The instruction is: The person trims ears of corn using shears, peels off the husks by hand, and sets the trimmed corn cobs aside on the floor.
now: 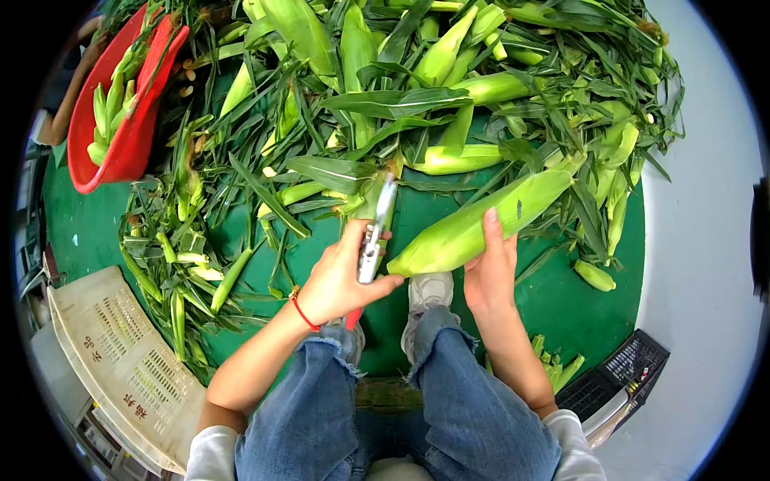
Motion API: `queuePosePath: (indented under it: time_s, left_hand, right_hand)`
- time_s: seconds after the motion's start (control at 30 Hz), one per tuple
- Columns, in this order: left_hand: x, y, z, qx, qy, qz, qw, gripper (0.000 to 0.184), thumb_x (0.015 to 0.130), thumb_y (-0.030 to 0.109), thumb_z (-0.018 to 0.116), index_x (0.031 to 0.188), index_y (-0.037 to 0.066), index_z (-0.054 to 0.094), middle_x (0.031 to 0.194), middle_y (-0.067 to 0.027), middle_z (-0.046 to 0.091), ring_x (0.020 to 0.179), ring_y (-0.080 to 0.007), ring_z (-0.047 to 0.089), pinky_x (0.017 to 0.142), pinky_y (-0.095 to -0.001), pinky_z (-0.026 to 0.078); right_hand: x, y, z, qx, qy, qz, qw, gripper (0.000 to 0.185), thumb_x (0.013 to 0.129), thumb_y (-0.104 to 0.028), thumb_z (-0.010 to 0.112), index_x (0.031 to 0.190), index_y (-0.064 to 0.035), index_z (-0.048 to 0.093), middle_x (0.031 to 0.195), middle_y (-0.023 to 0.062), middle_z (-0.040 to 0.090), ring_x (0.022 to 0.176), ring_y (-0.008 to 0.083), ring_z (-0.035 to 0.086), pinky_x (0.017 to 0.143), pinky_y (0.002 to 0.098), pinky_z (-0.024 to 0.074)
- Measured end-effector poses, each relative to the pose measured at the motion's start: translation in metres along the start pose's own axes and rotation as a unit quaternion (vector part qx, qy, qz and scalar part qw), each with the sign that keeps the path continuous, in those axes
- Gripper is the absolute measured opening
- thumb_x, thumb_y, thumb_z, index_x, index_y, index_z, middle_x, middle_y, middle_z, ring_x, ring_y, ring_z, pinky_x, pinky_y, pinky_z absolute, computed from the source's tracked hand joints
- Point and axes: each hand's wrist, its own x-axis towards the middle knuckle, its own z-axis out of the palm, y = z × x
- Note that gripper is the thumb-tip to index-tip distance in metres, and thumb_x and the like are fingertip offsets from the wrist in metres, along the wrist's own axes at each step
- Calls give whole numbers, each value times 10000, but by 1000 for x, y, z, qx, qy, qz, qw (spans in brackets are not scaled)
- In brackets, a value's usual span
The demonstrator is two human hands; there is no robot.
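Note:
My right hand (491, 268) holds a large green ear of corn (485, 218) in its husk, thumb on top, lying diagonally in front of me. The ear's broad end points toward my left hand (341, 276), whose thumb is close to or touching it. Closed in that left hand is a silver pair of pruning shears (371, 250), tip pointing away from me, with a red handle end below the palm. Whether the blades are apart cannot be made out. Behind the shears lie a leaf and part of another ear.
A heap of unhusked corn (437, 60) and loose leaves spreads over the green floor (321, 240). A red basin (132, 140) with ears stands at far left, near another person's arm (68, 96). A cream crate (112, 345) is left, a black crate (618, 373) right.

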Motion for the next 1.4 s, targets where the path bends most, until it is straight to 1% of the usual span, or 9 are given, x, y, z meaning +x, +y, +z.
queuePosePath:
  time_s: [0.23,0.47,0.6,0.7,0.83,0.93,1.1,1.27,1.4]
  left_hand:
    - [7,1,17,54,30,90,994,395,710,85,646,1053,50,454,670,-96,565,577,-230,604,545,-332,478]
    - [1,-15,-15,-302,57,-62,950,397,684,-7,603,1061,75,510,917,10,511,803,-75,488,699,-223,417]
    - [-8,-17,-29,33,139,-79,987,437,675,62,666,1059,28,462,867,-74,552,793,-187,557,702,-330,464]
    - [-15,-28,-22,382,147,40,912,535,625,101,722,1070,28,434,811,-175,574,743,-345,594,682,-433,478]
    - [-34,-14,4,-121,-123,-154,973,633,753,136,687,1270,45,333,938,-103,537,901,-255,583,811,-358,458]
    - [-33,-6,24,-493,-239,-226,806,710,821,122,612,1416,81,227,1152,-110,494,1113,-265,520,982,-382,385]
    - [-10,2,41,-608,-207,-262,720,696,816,104,561,1424,91,224,1157,-107,510,1110,-274,534,962,-384,416]
    - [-14,-9,43,-538,-186,-228,790,521,832,61,521,1334,34,382,831,-59,565,736,-167,570,703,-318,502]
    - [-8,-13,20,-200,-197,-95,955,654,767,104,600,1350,1,323,876,-109,570,810,-211,590,751,-325,496]
  right_hand:
    - [-9,9,-4,-34,-115,0,993,589,828,-170,675,1321,-80,366,1200,87,514,1123,190,491,946,342,410]
    - [8,5,-29,297,-266,160,903,453,911,-351,509,1277,-99,424,1260,86,516,1127,259,519,984,434,405]
    - [22,5,-28,147,-99,53,983,444,921,-358,525,1260,-94,413,1197,99,535,1112,264,524,968,440,415]
    - [33,-9,-29,147,0,-32,989,357,919,-265,570,1184,-72,428,1080,96,560,1024,240,557,914,408,452]
    - [34,-17,-22,102,12,-137,985,433,894,-187,613,1251,-86,390,1152,101,528,1076,231,524,948,420,439]
    - [28,-20,-12,54,9,-179,982,521,882,-70,604,1312,-77,310,1180,108,500,1051,202,528,939,387,436]
    - [9,-5,-3,36,-34,-201,978,511,851,-11,595,1288,-62,334,1208,127,484,1090,256,517,977,419,413]
    - [17,-4,-6,10,-72,-177,981,509,826,11,596,1266,-65,352,1173,144,506,1083,253,523,974,404,408]
    - [35,-18,-34,-217,-153,-109,958,673,748,-47,724,1279,-26,312,1105,91,520,1007,177,529,885,326,442]
